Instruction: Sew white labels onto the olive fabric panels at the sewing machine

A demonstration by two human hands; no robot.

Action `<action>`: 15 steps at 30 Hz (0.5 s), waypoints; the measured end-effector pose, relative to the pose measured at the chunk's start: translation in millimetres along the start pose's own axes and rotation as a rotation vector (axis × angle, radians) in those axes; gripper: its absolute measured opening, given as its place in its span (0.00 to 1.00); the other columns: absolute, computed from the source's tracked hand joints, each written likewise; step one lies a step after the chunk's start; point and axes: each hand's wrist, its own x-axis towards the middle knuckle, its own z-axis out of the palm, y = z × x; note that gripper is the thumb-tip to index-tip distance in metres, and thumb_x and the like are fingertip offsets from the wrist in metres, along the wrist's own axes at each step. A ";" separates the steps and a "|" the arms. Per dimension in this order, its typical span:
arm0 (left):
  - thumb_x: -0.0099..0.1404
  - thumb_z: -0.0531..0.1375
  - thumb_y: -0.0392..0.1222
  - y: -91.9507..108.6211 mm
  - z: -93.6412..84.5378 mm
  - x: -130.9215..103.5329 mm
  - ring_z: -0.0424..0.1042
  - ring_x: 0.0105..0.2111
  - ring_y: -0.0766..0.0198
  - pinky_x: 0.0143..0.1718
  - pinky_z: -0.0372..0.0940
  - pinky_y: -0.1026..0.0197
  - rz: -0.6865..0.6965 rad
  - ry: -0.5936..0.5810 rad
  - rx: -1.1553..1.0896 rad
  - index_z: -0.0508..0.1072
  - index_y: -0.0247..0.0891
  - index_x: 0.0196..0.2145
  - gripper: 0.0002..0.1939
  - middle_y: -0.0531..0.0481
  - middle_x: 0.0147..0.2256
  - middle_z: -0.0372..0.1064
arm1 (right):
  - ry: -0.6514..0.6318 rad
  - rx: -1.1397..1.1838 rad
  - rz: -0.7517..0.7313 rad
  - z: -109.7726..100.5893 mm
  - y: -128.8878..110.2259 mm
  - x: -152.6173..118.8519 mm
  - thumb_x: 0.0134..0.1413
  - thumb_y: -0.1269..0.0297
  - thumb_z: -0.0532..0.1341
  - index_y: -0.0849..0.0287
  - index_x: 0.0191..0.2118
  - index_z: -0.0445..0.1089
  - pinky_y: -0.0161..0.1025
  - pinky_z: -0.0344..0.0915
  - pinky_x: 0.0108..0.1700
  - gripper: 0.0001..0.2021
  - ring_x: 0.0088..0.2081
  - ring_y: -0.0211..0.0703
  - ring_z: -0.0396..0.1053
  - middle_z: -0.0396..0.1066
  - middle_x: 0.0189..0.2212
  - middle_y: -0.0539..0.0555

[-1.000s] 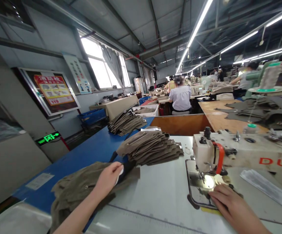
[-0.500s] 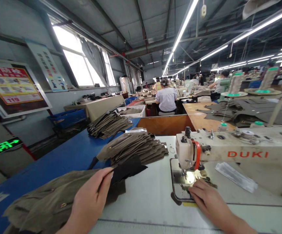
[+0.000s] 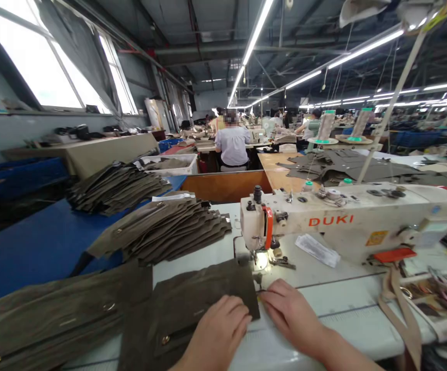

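Note:
An olive-brown fabric piece (image 3: 204,286) with a metal eyelet lies on the white sewing table, its right end beside the needle plate. My left hand (image 3: 219,330) is on top of this piece near its right edge, fingers bent and drawn together on the cloth. Just in front of the lit needle area of the sewing machine (image 3: 254,226), my right hand (image 3: 291,312) has its fingertips pinched together close to a small dark scrap. What they hold, if anything, is hidden. Another olive fabric piece (image 3: 53,309) with eyelets spreads out at the lower left.
Fanned stacks of olive pieces (image 3: 173,232) and darker pieces (image 3: 117,188) lie behind my left hand. A clear plastic packet (image 3: 318,250) rests beneath the machine arm. At right are a strap (image 3: 399,309) and a tray of small items (image 3: 432,304). A person (image 3: 231,139) sits ahead.
My left hand has moved right and down, from raising a dark cloth edge to lying on the fabric piece beside the needle plate. The view has turned right. My right hand stays near the needle.

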 end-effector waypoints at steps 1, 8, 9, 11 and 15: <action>0.72 0.48 0.36 -4.8 -0.5 0.6 0.73 0.40 0.61 0.46 0.67 0.57 -0.024 0.010 0.035 0.73 0.40 0.41 0.14 0.49 0.40 0.74 | -0.019 -0.015 -0.007 -0.7 -2.5 -1.6 0.63 0.72 0.53 0.57 0.44 0.71 0.39 0.64 0.41 0.11 0.39 0.45 0.65 0.70 0.35 0.55; 0.68 0.53 0.47 -31.1 19.6 1.0 0.61 0.59 0.47 0.54 0.60 0.40 -0.135 -0.155 0.286 0.64 0.43 0.60 0.23 0.44 0.61 0.61 | -0.113 -0.104 -0.011 -0.1 -12.3 -0.6 0.63 0.70 0.55 0.56 0.45 0.71 0.40 0.63 0.42 0.09 0.41 0.45 0.64 0.69 0.37 0.54; 0.69 0.53 0.47 -32.8 20.5 3.0 0.59 0.60 0.46 0.55 0.58 0.39 -0.145 -0.181 0.287 0.63 0.44 0.61 0.24 0.44 0.61 0.60 | -0.110 -0.108 -0.003 0.0 -12.1 0.6 0.63 0.70 0.55 0.56 0.44 0.71 0.40 0.63 0.42 0.09 0.40 0.45 0.64 0.69 0.37 0.54; 0.69 0.52 0.48 -36.7 20.0 7.2 0.58 0.61 0.46 0.56 0.57 0.38 -0.151 -0.208 0.274 0.63 0.45 0.61 0.24 0.44 0.62 0.59 | -0.105 -0.118 0.006 -0.3 -11.5 2.9 0.63 0.70 0.54 0.57 0.43 0.71 0.40 0.63 0.42 0.09 0.40 0.45 0.64 0.69 0.36 0.54; 0.68 0.53 0.49 -46.2 16.6 11.7 0.56 0.62 0.47 0.57 0.56 0.39 -0.135 -0.235 0.234 0.62 0.47 0.62 0.25 0.46 0.62 0.58 | -0.099 -0.135 0.005 -7.9 -5.2 4.1 0.63 0.69 0.54 0.56 0.40 0.72 0.39 0.63 0.42 0.09 0.39 0.45 0.64 0.69 0.34 0.53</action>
